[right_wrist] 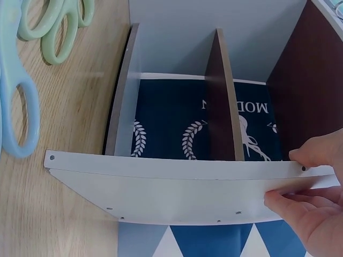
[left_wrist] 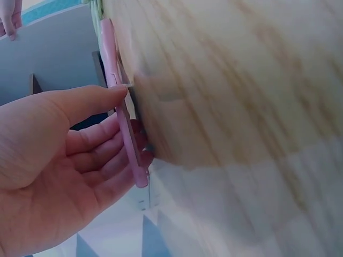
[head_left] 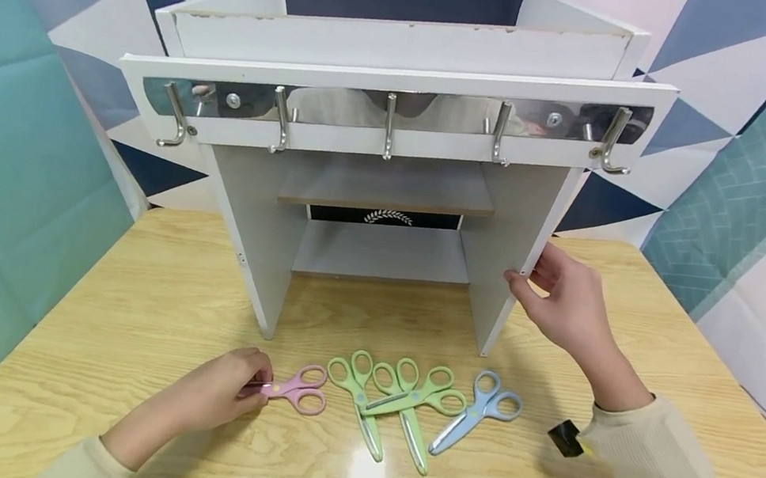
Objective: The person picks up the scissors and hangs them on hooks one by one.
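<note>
In the head view my left hand [head_left: 224,387] pinches the blade end of a pair of pink scissors [head_left: 298,388] at the table's front left. The left wrist view has the thumb pressed against the pink scissors [left_wrist: 127,136], the fingers behind. My right hand [head_left: 570,302] grips the front edge of the right side panel [head_left: 505,262] of a white shelf unit [head_left: 392,45], thumb inside, fingers outside. In the right wrist view, thumb and fingers of the right hand [right_wrist: 319,198] pinch that panel [right_wrist: 161,190].
Three green scissors [head_left: 369,427] lie overlapping in front of the shelf, beside blue scissors [head_left: 472,417]. A metal strip with several hooks [head_left: 389,128] spans the shelf's upper front. The wooden table [head_left: 155,283] carries everything; patterned cloth [head_left: 95,12] hangs behind.
</note>
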A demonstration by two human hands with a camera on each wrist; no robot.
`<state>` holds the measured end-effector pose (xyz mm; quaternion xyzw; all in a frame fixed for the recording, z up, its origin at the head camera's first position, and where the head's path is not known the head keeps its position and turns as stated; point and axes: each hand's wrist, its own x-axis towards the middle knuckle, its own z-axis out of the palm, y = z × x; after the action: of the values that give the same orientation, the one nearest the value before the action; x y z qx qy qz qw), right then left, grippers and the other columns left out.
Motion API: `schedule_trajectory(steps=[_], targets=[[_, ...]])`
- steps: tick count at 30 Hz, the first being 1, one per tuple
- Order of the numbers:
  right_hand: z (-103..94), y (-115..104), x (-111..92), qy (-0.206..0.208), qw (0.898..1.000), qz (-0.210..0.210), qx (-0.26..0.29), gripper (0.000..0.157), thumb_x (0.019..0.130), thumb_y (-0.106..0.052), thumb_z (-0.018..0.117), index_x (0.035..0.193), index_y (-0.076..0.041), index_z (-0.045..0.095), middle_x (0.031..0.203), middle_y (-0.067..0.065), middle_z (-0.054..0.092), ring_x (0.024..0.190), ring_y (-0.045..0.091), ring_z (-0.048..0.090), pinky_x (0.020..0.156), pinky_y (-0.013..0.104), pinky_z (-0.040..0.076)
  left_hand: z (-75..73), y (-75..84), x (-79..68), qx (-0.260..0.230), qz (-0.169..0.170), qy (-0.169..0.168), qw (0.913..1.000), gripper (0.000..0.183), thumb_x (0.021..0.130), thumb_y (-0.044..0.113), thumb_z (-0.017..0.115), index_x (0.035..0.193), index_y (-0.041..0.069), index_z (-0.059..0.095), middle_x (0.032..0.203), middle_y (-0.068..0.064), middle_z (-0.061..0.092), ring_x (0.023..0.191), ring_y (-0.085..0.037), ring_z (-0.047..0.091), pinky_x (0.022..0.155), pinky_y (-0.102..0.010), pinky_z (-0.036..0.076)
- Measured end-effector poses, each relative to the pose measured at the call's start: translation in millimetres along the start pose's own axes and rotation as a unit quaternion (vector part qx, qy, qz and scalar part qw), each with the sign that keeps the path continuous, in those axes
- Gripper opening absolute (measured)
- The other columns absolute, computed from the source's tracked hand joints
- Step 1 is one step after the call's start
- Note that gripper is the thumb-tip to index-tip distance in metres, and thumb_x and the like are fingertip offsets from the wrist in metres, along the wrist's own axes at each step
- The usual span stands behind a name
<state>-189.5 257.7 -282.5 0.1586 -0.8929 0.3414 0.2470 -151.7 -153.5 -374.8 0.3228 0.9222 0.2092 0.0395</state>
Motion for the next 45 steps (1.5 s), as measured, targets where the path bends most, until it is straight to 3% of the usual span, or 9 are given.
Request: schedule_trajectory(steps=[11, 16, 19, 21, 24, 30, 37, 42, 45], targets=[[-3.0, 1.5, -1.8, -0.001, 1.000, 0.007, 0.004, 0.038, 0.084, 0.001, 0.068, 0.121, 0.008, 0.058, 0.112, 0.031, 0.066, 0.101, 0.045, 0.066, 0.083, 0.041, 0.049, -9.7, 2.2, -0.4, -0.071, -0.020, -0.048, 0.9961, 0.006, 0.086, 0.003, 0.067, 0.088, 0.002, 0.061, 0.074, 0.003, 0.059, 0.063, 0.003, 0.045, 0.052, -0.016, 0.044], [-2.8, 1.5, -0.6, 0.001, 1.000, 0.001, -0.001, 0.036, 0.084, 0.000, 0.067, 0.119, 0.008, 0.059, 0.110, 0.031, 0.067, 0.099, 0.045, 0.067, 0.082, 0.040, 0.049, -13.5, 5.8, -0.6, -0.087, -0.046, -0.068, 0.9928, 0.006, 0.086, 0.003, 0.066, 0.090, -0.002, 0.064, 0.071, 0.002, 0.062, 0.060, 0.001, 0.047, 0.051, -0.016, 0.044], [-2.1, 1.1, 0.5, 0.001, 1.000, -0.001, -0.002, 0.036, 0.085, 0.000, 0.067, 0.119, 0.008, 0.059, 0.109, 0.030, 0.067, 0.099, 0.044, 0.067, 0.082, 0.040, 0.049, -15.9, 7.8, -2.0, -0.123, -0.073, -0.092, 0.9854, 0.008, 0.086, 0.006, 0.067, 0.089, -0.002, 0.065, 0.071, 0.001, 0.063, 0.058, 0.000, 0.048, 0.050, -0.015, 0.043], [-1.6, 0.9, 1.0, 0.000, 1.000, -0.001, -0.001, 0.036, 0.085, 0.000, 0.067, 0.119, 0.007, 0.059, 0.109, 0.030, 0.067, 0.099, 0.044, 0.067, 0.082, 0.041, 0.049, -16.4, 8.0, -3.3, -0.169, -0.094, -0.115, 0.9743, 0.010, 0.086, 0.008, 0.068, 0.087, -0.001, 0.065, 0.068, -0.002, 0.064, 0.053, -0.001, 0.048, 0.046, -0.013, 0.040], [-1.0, 0.6, 1.4, -0.001, 1.000, -0.001, 0.001, 0.036, 0.085, 0.000, 0.066, 0.119, 0.007, 0.059, 0.110, 0.030, 0.067, 0.099, 0.044, 0.067, 0.082, 0.041, 0.049, -14.2, 5.5, -4.8, -0.266, -0.110, -0.148, 0.9462, 0.012, 0.088, 0.009, 0.065, 0.086, -0.004, 0.064, 0.068, -0.007, 0.068, 0.051, -0.002, 0.055, 0.046, -0.012, 0.045], [-1.2, 0.3, 1.4, 0.001, 1.000, -0.001, 0.002, 0.037, 0.085, -0.001, 0.067, 0.121, 0.007, 0.059, 0.112, 0.030, 0.067, 0.101, 0.043, 0.067, 0.082, 0.038, 0.048, -4.2, -0.3, -5.8, -0.439, -0.133, -0.196, 0.8670, 0.021, 0.091, 0.008, 0.061, 0.088, -0.013, 0.062, 0.077, -0.009, 0.072, 0.066, -0.009, 0.069, 0.061, -0.019, 0.057], [-1.9, 0.9, 0.6, 0.001, 1.000, -0.003, 0.003, 0.038, 0.085, -0.002, 0.067, 0.122, 0.006, 0.059, 0.112, 0.028, 0.067, 0.101, 0.042, 0.066, 0.083, 0.025, 0.048, 5.6, -3.8, -3.8, -0.558, -0.182, -0.192, 0.7869, 0.023, 0.092, 0.007, 0.060, 0.099, -0.014, 0.064, 0.086, -0.007, 0.075, 0.084, -0.016, 0.074, 0.079, -0.028, 0.059], [-1.4, 1.0, -0.2, 0.003, 1.000, -0.006, 0.002, 0.038, 0.085, -0.002, 0.067, 0.121, 0.006, 0.059, 0.111, 0.028, 0.068, 0.100, 0.042, 0.067, 0.082, 0.031, 0.049, 10.1, -1.7, -3.4, -0.633, -0.195, -0.188, 0.7254, 0.025, 0.093, 0.006, 0.059, 0.110, -0.012, 0.064, 0.093, -0.006, 0.075, 0.092, -0.015, 0.072, 0.087, -0.025, 0.056], [-1.0, 1.0, -0.6, 0.003, 1.000, -0.006, 0.002, 0.037, 0.085, -0.002, 0.067, 0.120, 0.006, 0.059, 0.110, 0.029, 0.068, 0.099, 0.043, 0.067, 0.082, 0.036, 0.049, 12.0, 1.5, -3.5, -0.664, -0.195, -0.190, 0.6965, 0.023, 0.094, 0.004, 0.057, 0.110, -0.009, 0.064, 0.096, -0.007, 0.075, 0.095, -0.015, 0.072, 0.089, -0.025, 0.055]])
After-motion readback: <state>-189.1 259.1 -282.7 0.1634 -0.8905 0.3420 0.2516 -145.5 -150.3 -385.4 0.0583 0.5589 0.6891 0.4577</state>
